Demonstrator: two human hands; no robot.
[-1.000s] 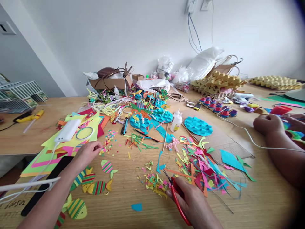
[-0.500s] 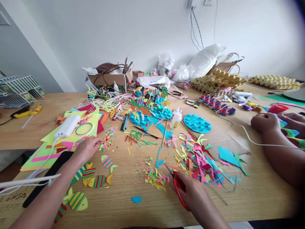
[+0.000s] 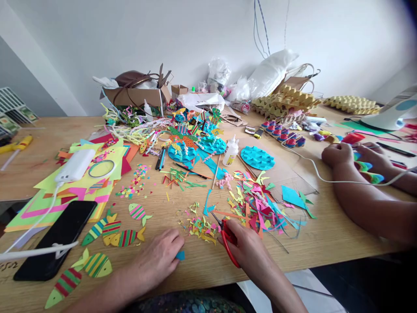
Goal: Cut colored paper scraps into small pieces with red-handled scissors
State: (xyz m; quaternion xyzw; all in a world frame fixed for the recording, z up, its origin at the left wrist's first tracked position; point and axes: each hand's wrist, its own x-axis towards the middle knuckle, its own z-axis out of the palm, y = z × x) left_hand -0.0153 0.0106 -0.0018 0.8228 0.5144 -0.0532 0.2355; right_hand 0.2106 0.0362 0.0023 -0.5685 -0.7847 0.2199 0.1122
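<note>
My left hand [image 3: 159, 256] is low at the table's front edge, its bent fingers closed at a small blue paper piece [image 3: 180, 255]. My right hand [image 3: 243, 248] holds red-handled scissors [image 3: 230, 250], with the blades pointing up and left beside a pile of small paper scraps [image 3: 202, 227]. Left of my left hand lie striped paper fish, among them a yellow-green one [image 3: 97, 265] and a pink-striped one [image 3: 137, 211]. Strips of coloured paper [image 3: 260, 208] are heaped beyond my right hand.
A black phone [image 3: 57, 239] and a white power bank [image 3: 74, 165] with a cable are at left. Glue bottles [image 3: 230, 152] and a blue egg-carton piece [image 3: 257, 157] stand mid-table. Another person's hands [image 3: 339, 155] work at right.
My left hand has moved from the confetti down and right to the small blue paper. The view has shifted right, and the right hand still holds the scissors.
</note>
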